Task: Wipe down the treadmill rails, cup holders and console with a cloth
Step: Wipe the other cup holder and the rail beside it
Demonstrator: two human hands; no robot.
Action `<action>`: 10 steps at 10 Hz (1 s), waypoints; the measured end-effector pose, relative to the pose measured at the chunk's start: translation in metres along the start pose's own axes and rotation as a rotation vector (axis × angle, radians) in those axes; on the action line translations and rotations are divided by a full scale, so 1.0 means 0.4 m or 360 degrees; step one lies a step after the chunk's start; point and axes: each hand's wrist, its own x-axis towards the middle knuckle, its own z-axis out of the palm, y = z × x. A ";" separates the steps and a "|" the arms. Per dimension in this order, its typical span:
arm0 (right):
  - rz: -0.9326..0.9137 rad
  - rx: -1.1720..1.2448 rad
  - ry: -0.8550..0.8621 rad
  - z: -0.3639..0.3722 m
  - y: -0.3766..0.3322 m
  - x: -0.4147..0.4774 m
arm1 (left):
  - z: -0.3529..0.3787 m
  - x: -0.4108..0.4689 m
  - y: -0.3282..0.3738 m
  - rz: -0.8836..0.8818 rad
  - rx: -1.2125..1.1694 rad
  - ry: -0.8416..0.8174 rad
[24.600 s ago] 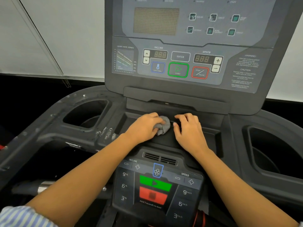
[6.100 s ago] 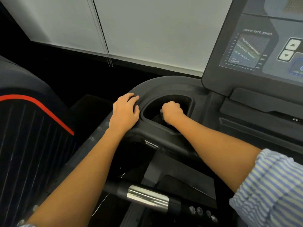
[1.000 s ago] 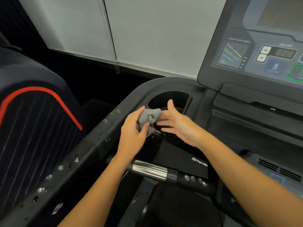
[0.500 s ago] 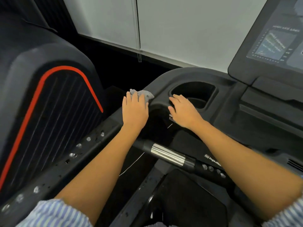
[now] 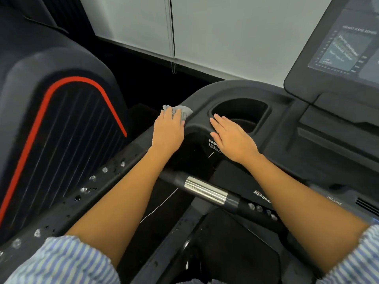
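To my left stands the dark shroud of a neighbouring machine [image 5: 51,130], ribbed with thin lines and edged by a curved red stripe. Pale wall panels [image 5: 225,37] run behind everything, above a dark band at their foot. The treadmill console [image 5: 338,48] rises at the upper right, and only its left edge with a blurred heart-rate chart is in view. The left rail [image 5: 141,152] comes up from the lower left corner and bends round into the top of the console deck. Set in that deck just right of the bend is the left cup holder [image 5: 264,117], a deep black well. Below it a handlebar [image 5: 205,189] with a chrome sleeve crosses between my forearms.

My left hand [image 5: 169,132] lies palm down on the bend of the rail, fingers stretched forward and pressing the cloth flat against the plastic; they are not curled round it. My right hand [image 5: 231,136] is spread flat, fingers straight and close together, resting on the near rim of the cup holder, holding nothing. Striped sleeves [image 5: 61,261] are pushed up both arms.

The cloth [image 5: 185,111], small, grey and crumpled, pokes out beyond my left fingertips, on the outer edge of the rail, well left of the cup holder. Water droplets [image 5: 105,170] dot the rail nearer to me.
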 end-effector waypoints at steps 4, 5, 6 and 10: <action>0.0014 0.0002 0.0003 0.003 -0.003 -0.003 | -0.027 -0.085 -0.045 -0.0209 -0.0046 0.0151; 0.0019 -0.0006 0.0006 0.004 -0.004 -0.003 | -0.025 -0.064 -0.028 -0.0087 -0.0097 0.0108; 0.0016 0.0006 0.0024 0.006 -0.004 -0.003 | -0.018 -0.094 -0.027 0.0135 0.0026 0.0115; 0.0016 0.0066 0.0034 0.006 -0.002 -0.005 | -0.039 -0.115 -0.028 -0.0319 0.0090 0.0024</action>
